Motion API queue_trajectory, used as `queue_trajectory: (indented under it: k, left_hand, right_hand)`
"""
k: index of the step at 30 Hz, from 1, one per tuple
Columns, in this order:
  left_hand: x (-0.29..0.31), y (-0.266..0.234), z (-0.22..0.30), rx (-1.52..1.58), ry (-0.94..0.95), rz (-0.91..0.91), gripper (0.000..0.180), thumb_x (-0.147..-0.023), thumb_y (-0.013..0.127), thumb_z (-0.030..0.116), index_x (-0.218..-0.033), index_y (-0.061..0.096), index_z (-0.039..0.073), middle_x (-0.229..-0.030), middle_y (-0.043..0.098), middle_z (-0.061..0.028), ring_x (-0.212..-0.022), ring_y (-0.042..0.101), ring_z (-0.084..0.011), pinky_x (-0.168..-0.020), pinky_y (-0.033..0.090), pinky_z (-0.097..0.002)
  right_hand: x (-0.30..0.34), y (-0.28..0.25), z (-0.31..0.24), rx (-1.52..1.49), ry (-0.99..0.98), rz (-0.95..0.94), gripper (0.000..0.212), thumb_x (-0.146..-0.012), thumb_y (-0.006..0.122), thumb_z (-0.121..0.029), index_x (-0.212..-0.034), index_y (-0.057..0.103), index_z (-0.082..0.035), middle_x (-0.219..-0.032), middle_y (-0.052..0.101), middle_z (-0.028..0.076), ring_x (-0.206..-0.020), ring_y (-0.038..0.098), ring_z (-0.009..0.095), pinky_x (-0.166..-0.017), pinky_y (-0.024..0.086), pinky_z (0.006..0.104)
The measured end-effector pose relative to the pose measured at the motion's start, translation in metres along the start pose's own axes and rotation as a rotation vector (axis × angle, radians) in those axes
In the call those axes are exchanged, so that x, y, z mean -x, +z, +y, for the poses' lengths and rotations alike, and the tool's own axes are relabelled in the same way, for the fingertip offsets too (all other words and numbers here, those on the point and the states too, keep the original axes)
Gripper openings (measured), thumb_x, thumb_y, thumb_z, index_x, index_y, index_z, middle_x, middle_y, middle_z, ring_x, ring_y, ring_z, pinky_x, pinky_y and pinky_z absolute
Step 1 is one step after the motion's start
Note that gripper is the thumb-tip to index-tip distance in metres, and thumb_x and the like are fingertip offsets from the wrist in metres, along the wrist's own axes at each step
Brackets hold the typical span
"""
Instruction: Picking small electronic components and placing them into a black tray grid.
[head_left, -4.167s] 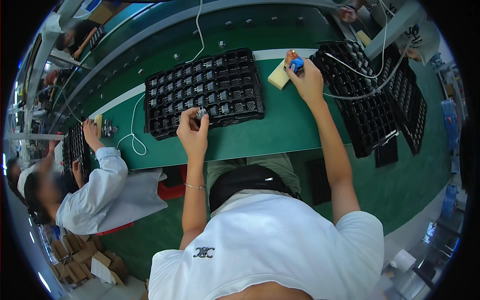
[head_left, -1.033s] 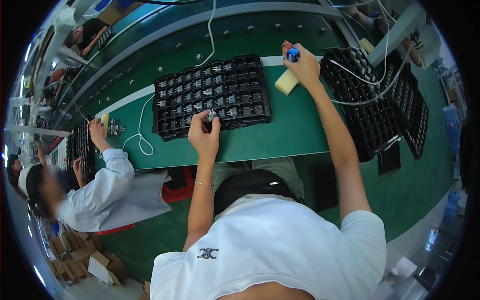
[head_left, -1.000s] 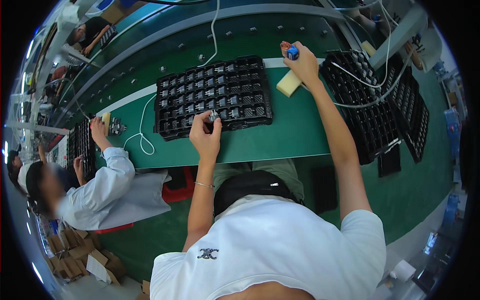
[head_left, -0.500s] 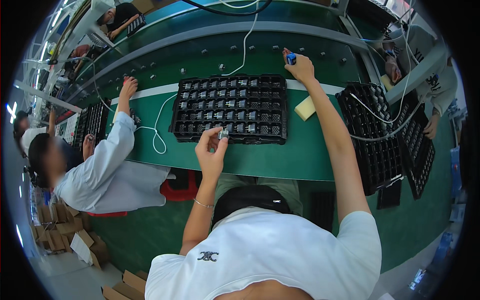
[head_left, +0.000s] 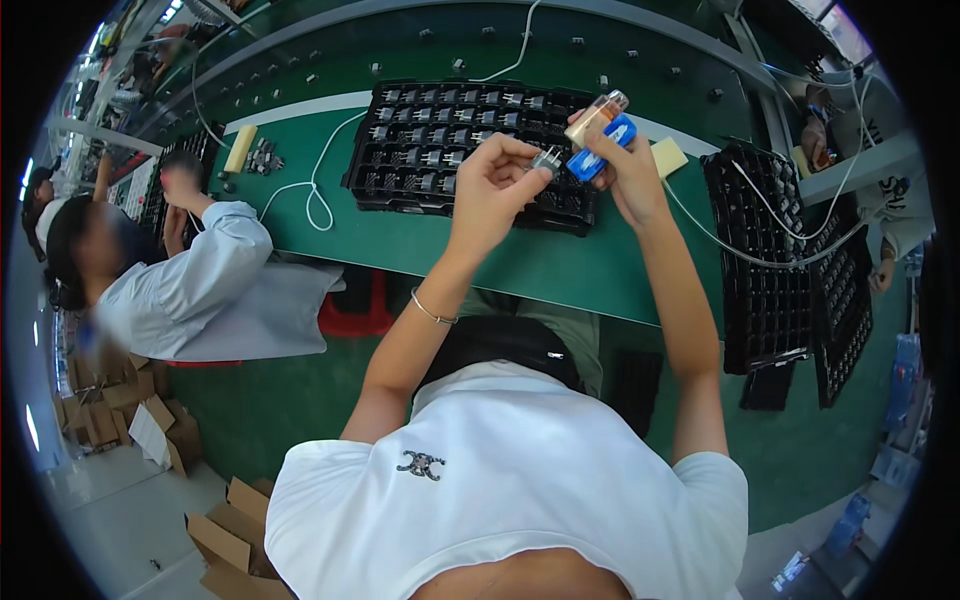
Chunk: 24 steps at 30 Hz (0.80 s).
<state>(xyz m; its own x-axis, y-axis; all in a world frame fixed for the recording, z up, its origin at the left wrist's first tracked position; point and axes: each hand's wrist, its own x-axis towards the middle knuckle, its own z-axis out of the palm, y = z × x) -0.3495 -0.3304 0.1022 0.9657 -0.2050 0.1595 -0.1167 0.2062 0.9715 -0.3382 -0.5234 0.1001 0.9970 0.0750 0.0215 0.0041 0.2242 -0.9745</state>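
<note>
Between the thumb and fingers of my left hand (head_left: 490, 195) is a small grey plug (head_left: 546, 160) with metal pins, held over the tray's right half. My right hand (head_left: 632, 178) is closed around a blue object (head_left: 604, 148) with a pale marking and a clear-ended, orange-brown cylinder (head_left: 597, 118) beside it. Whether these two are joined, I cannot tell. The plug sits close to the blue object; my fingers hide whether they touch. Beneath both hands lies a black compartment tray (head_left: 405, 204) with rows of similar plugs, partly covered by my hands.
A yellow block (head_left: 668, 157) lies right of the tray, beside stacked black trays (head_left: 765, 280). White cable (head_left: 322, 205) loops on the green table (head_left: 300, 240). Small parts dot the far green surface (head_left: 540, 65). A co-worker (head_left: 190, 290) sits left; another person's sleeve (head_left: 905, 215) shows right.
My right hand has come back from the far side toward my left hand, bringing the blue object over the tray. My left hand has moved up and right with the plug. The left co-worker's arm has drawn back.
</note>
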Motion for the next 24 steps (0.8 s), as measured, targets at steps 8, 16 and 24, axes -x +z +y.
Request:
queue_trajectory:
  k: [8,16,24]
  left_hand:
    - [0.009,-0.005,0.000,-0.072,-0.027,-0.076,0.021,-0.079,0.073,0.001,-0.095,0.061,-0.003,-0.079,0.064,-0.0032,-0.061,0.055,-0.0026,-0.054,0.043,-0.0162]
    - [0.013,-0.003,0.000,-0.048,-0.041,-0.062,0.020,-0.079,0.074,0.002,-0.093,0.060,-0.001,-0.077,0.063,-0.0028,-0.059,0.055,-0.0032,-0.050,0.045,-0.0178]
    - [0.011,-0.009,-0.008,-0.081,-0.062,-0.128,0.023,-0.080,0.074,0.007,-0.098,0.061,0.001,-0.082,0.064,-0.0020,-0.065,0.057,-0.0044,-0.055,0.044,-0.0168]
  right_hand:
    - [0.014,0.007,0.011,-0.050,0.075,-0.091,0.036,-0.087,0.069,-0.025,-0.112,0.060,-0.001,-0.086,0.063,0.001,-0.062,0.055,0.003,-0.047,0.041,0.0164]
    - [0.016,0.005,0.014,-0.118,0.132,-0.143,0.039,-0.087,0.070,-0.026,-0.114,0.058,0.000,-0.089,0.063,0.002,-0.062,0.056,0.004,-0.047,0.043,0.0165]
    - [0.027,0.003,0.022,-0.266,0.186,-0.184,0.038,-0.094,0.061,-0.030,-0.121,0.054,-0.004,-0.101,0.065,0.004,-0.070,0.059,0.006,-0.051,0.045,0.0192]
